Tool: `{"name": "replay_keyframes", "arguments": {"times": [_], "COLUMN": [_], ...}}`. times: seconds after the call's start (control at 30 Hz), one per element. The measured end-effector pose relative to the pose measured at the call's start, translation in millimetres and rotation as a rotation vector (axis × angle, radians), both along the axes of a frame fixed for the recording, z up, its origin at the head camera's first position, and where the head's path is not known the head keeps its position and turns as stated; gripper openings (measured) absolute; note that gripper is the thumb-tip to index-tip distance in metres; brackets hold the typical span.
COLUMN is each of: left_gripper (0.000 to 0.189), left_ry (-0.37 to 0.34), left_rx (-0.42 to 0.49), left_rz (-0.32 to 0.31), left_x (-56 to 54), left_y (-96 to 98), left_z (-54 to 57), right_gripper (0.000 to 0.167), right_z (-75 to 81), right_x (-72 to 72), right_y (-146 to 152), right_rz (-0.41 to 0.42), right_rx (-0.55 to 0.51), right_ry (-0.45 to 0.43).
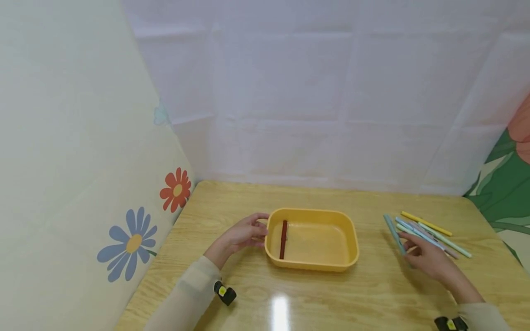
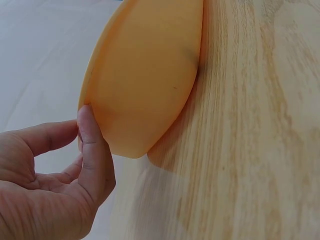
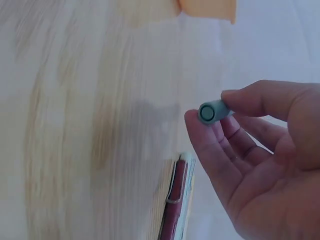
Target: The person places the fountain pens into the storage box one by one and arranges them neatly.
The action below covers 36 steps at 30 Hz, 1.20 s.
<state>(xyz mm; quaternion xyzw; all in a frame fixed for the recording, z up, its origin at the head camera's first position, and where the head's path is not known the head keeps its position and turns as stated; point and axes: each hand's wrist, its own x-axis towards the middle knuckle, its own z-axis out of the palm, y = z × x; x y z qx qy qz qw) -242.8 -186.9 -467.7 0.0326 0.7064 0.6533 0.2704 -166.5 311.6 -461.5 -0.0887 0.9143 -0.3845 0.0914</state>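
Observation:
A yellow-orange plastic tray [image 1: 310, 266] stands on the table with one dark red pen [image 1: 283, 240] lying in its left part. My left hand [image 1: 244, 235] pinches the tray's left rim between thumb and fingers; the left wrist view shows the tray's outer wall [image 2: 150, 70] beside the fingertips. To the right, my right hand [image 1: 428, 261] holds a grey-green pen [image 1: 391, 228] between thumb and fingers, its round end facing the right wrist camera. Beside and beyond that hand lies a loose bunch of pens [image 1: 445, 241], partly hidden behind it.
A yellow pen [image 1: 426, 223] lies at the far side of the bunch. The wooden table [image 1: 232, 197] meets a white cloth backdrop [image 1: 281, 92] at the back. Flower-printed panels [image 1: 83, 115] stand at left and right.

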Motion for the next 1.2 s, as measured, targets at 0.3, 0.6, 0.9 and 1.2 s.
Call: {"name": "replay_keyframes", "arguments": {"times": [0.3,0.6,0.9,1.2], "left_gripper": [0.053,0.052,0.053,0.054], "left_ry": [-0.007,-0.006,-0.014,0.000], "left_rx": [-0.011,-0.010,-0.012,0.001], "left_rz": [-0.001,-0.005,0.015,-0.002], "left_x": [1.0,0.0,-0.2,2.1], "left_y": [-0.1,-1.0,0.2,2.1], "left_z": [2.5,0.5,-1.4,-1.3], "right_gripper": [0.070,0.077,0.076,0.076], "right_z": [4.4,6.9,10.8,14.1], "right_x": [-0.1,-2.8,-2.9,-5.2], "right_y": [-13,-24,-45,-66], "right_rz": [-0.035,-0.048,-0.046,-0.030], "right_rx": [-0.269,-0.407,-0.499,-0.619], "right_ry": [-0.155,-0.229,-0.229,-0.294]}}
